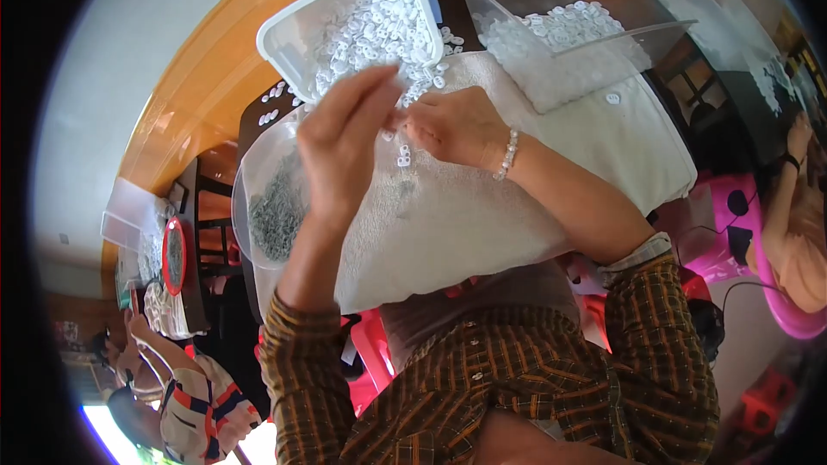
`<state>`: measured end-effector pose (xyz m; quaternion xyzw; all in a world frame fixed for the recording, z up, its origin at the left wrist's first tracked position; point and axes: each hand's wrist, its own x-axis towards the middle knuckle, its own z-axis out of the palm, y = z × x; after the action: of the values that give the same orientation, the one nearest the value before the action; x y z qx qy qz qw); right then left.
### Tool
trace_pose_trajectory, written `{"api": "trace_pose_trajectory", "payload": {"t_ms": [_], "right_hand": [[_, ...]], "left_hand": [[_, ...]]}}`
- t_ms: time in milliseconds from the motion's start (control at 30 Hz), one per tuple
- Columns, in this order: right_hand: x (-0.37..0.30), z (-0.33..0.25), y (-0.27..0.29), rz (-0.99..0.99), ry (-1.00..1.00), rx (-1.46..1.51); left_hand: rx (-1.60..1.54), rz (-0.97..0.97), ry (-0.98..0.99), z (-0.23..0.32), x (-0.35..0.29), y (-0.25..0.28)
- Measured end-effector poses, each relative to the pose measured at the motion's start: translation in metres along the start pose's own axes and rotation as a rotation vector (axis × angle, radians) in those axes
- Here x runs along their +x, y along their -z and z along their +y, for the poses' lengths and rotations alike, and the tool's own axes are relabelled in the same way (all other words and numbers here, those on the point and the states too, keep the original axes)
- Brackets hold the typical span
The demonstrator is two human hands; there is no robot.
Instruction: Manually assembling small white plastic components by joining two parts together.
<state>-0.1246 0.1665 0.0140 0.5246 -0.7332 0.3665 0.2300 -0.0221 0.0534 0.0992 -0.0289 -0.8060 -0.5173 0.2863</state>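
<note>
My left hand (345,133) and my right hand (461,127) meet over a white towel (482,215). My right fingers are curled in a pinch; whatever sits in them is too small to make out. Motion smears the left fingertips, so their grip cannot be told. Below the fingertips, a few small white two-holed plastic pieces (404,156) lie on the cloth. Just beyond my hands stands a white tub (280,39) with many such white pieces in it. Beside my left forearm, a clear round bowl (244,245) holds a heap of small grey metal-looking bits (277,211).
A large clear bin (594,43) of white pieces stands at the back right, with another clear bin (715,13) beyond it. Loose pieces lie around the tub on the dark table (258,118). Other people sit at left and right, near a red-rimmed tray (174,256) and a pink chair (724,237).
</note>
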Motion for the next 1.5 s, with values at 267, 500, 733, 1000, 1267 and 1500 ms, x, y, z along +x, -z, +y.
{"api": "trace_pose_trajectory", "payload": {"t_ms": [267,500,733,1000,1267,1500], "right_hand": [[0.004,0.012,-0.006,0.180,0.031,-0.013],[0.002,0.017,-0.001,0.133,-0.004,-0.034],[-0.001,0.011,-0.001,-0.118,-0.028,-0.103],[-0.007,-0.004,-0.016,-0.128,0.100,0.046],[-0.013,-0.009,-0.024,-0.237,0.138,0.044],[-0.012,-0.004,-0.028,-0.268,0.153,0.019]], "left_hand": [[-0.206,-0.433,0.062,0.038,0.101,-0.075],[0.137,-0.301,-0.127,0.022,0.084,-0.030],[0.590,-0.272,0.035,-0.051,-0.012,0.037],[0.706,-0.136,-0.008,-0.067,-0.084,0.049],[0.694,-0.066,0.023,-0.068,-0.094,0.042],[0.686,-0.108,-0.007,-0.069,-0.091,0.037]]}}
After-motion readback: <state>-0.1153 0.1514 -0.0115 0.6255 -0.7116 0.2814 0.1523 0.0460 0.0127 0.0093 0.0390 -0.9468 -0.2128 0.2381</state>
